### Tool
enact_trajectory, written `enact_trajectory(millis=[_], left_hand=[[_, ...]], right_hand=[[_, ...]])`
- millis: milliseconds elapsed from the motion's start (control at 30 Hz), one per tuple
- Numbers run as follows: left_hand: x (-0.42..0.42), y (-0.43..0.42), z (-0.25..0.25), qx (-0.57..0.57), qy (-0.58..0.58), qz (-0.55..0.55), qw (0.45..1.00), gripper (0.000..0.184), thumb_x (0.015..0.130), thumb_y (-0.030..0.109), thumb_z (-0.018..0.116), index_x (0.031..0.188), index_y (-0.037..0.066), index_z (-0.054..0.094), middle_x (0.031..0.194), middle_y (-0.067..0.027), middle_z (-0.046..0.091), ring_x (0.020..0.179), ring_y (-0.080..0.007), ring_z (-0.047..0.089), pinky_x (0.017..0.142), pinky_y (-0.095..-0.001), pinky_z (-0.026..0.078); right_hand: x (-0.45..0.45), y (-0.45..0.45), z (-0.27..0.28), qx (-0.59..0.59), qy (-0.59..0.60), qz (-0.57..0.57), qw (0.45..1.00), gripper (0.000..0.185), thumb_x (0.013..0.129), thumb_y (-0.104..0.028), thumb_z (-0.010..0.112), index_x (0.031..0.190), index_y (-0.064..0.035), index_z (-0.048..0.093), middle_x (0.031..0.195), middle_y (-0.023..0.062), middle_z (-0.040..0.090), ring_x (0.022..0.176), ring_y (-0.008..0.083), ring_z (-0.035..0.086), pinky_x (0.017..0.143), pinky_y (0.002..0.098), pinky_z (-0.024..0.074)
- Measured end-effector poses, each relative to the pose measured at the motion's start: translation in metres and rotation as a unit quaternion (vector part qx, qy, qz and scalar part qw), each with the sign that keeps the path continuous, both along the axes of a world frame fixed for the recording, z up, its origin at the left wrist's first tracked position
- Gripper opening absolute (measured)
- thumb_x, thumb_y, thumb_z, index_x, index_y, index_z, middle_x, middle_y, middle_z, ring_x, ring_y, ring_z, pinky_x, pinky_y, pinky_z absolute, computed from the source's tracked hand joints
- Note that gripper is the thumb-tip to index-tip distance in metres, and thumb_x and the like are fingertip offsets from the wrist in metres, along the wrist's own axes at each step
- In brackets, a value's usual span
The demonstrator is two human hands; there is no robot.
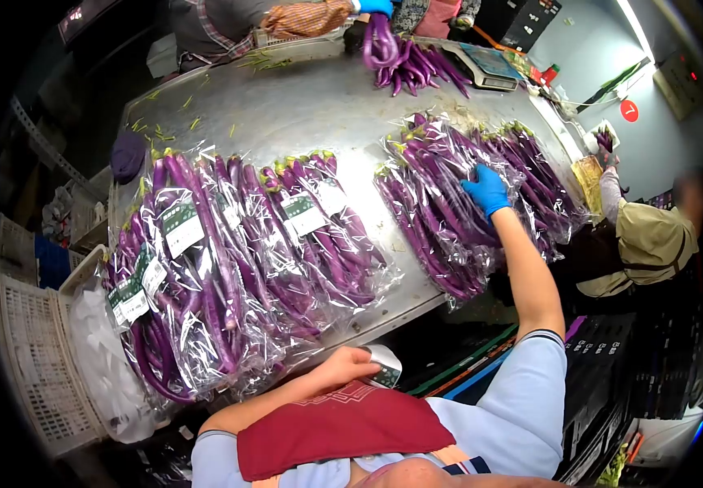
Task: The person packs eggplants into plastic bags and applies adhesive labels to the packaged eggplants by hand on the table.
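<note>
My left hand, bare, is closed on a green and white label near the table's front edge. On the right, my right hand in a blue glove lies on a clear bag of long purple eggplants, its fingers spread over the plastic. More bagged eggplants lie beside and under it. At the left of the table, several bags of eggplants lie side by side, some with green and white labels stuck on.
Loose eggplants and a scale are at the table's far side, near a co-worker's blue-gloved hand. Another person stands at the right. White baskets stand at the left, dark crates at the lower right.
</note>
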State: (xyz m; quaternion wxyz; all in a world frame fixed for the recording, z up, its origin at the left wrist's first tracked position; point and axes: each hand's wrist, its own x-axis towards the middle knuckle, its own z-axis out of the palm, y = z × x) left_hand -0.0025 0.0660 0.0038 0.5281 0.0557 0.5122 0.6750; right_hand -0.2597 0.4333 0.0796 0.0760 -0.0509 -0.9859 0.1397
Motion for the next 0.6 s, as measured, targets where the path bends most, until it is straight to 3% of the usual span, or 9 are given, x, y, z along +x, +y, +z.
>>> enact_trajectory(millis=[67, 100, 200, 367, 433, 500, 533, 567, 600], left_hand=[[0.005, -0.001, -0.002, 0.001, -0.011, 0.007, 1.000, 0.021, 0.081, 0.012, 0.057, 0.093, -0.005, 0.059, 0.082, -0.0057, 0.061, 0.073, -0.0098, 0.056, 0.066, -0.0238, 0.046], [0.006, -0.001, -0.002, 0.002, -0.015, 0.011, 1.000, 0.021, 0.081, 0.011, 0.057, 0.092, -0.006, 0.059, 0.081, -0.0058, 0.061, 0.073, -0.0097, 0.055, 0.065, -0.0241, 0.046], [0.010, -0.005, 0.007, 0.033, -0.058, 0.040, 0.997, 0.021, 0.081, 0.011, 0.057, 0.092, -0.006, 0.059, 0.081, -0.0061, 0.060, 0.073, -0.0105, 0.055, 0.066, -0.0248, 0.046], [0.012, -0.010, 0.014, 0.021, -0.002, 0.035, 0.999, 0.019, 0.081, 0.012, 0.057, 0.092, -0.004, 0.060, 0.081, -0.0033, 0.060, 0.072, -0.0078, 0.054, 0.065, -0.0228, 0.045], [0.012, -0.013, 0.029, 0.023, 0.011, 0.031, 0.999, 0.020, 0.081, 0.014, 0.058, 0.090, -0.003, 0.061, 0.078, 0.0009, 0.058, 0.070, -0.0041, 0.050, 0.062, -0.0210, 0.043], [0.014, -0.014, 0.036, 0.037, 0.009, 0.033, 0.999, 0.021, 0.082, 0.015, 0.058, 0.092, -0.003, 0.060, 0.078, 0.0022, 0.057, 0.070, -0.0032, 0.049, 0.062, -0.0203, 0.042], [0.015, -0.014, 0.035, 0.054, 0.000, 0.036, 0.998, 0.022, 0.082, 0.016, 0.058, 0.093, -0.003, 0.060, 0.079, 0.0025, 0.057, 0.071, -0.0030, 0.049, 0.063, -0.0202, 0.042], [0.014, -0.017, 0.039, 0.061, 0.016, 0.029, 0.998, 0.023, 0.083, 0.015, 0.057, 0.097, -0.003, 0.059, 0.081, 0.0008, 0.059, 0.073, -0.0040, 0.050, 0.065, -0.0204, 0.043], [0.013, -0.020, 0.047, 0.084, -0.004, 0.041, 0.996, 0.023, 0.083, 0.015, 0.056, 0.097, -0.003, 0.059, 0.082, 0.0001, 0.059, 0.073, -0.0046, 0.051, 0.065, -0.0206, 0.043]], right_hand=[[-0.004, -0.008, 0.024, -0.014, 0.010, 0.041, 0.999, 0.036, 0.063, -0.028, 0.067, 0.081, 0.0001, 0.053, 0.082, 0.0215, 0.056, 0.076, 0.0343, 0.055, 0.067, 0.0384, 0.0429], [-0.010, 0.000, 0.019, -0.107, 0.021, 0.068, 0.992, 0.035, 0.062, -0.026, 0.068, 0.081, 0.0005, 0.054, 0.080, 0.0217, 0.056, 0.072, 0.0324, 0.055, 0.065, 0.0370, 0.0427], [0.019, -0.056, 0.079, -0.224, -0.001, 0.076, 0.972, 0.030, 0.065, -0.018, 0.068, 0.084, 0.0019, 0.055, 0.073, 0.0101, 0.056, 0.067, 0.0152, 0.050, 0.062, 0.0288, 0.0410], [0.041, -0.151, 0.076, -0.523, -0.052, 0.061, 0.849, 0.021, 0.069, -0.008, 0.069, 0.084, -0.0051, 0.054, 0.071, -0.0020, 0.050, 0.059, 0.0046, 0.043, 0.052, 0.0175, 0.0351], [0.052, -0.210, 0.057, -0.501, -0.016, 0.139, 0.854, 0.028, 0.071, -0.016, 0.068, 0.085, -0.0032, 0.047, 0.075, 0.0013, 0.049, 0.065, 0.0078, 0.043, 0.055, 0.0209, 0.0383], [0.063, -0.267, 0.025, -0.481, -0.055, 0.165, 0.859, 0.044, 0.075, -0.019, 0.062, 0.109, 0.0015, 0.043, 0.090, 0.0139, 0.055, 0.083, 0.0180, 0.051, 0.075, 0.0290, 0.0421], [0.054, -0.276, -0.036, -0.425, -0.068, 0.234, 0.872, 0.055, 0.078, -0.025, 0.059, 0.120, 0.0017, 0.036, 0.103, 0.0219, 0.052, 0.095, 0.0284, 0.051, 0.083, 0.0341, 0.0401], [0.067, -0.292, -0.024, -0.227, -0.173, 0.296, 0.912, 0.059, 0.079, -0.030, 0.057, 0.121, 0.0030, 0.034, 0.108, 0.0253, 0.049, 0.098, 0.0356, 0.049, 0.084, 0.0364, 0.0397], [0.077, -0.304, -0.030, -0.158, -0.013, 0.380, 0.911, 0.058, 0.079, -0.030, 0.057, 0.119, 0.0049, 0.035, 0.106, 0.0252, 0.049, 0.097, 0.0372, 0.048, 0.083, 0.0376, 0.0401]])
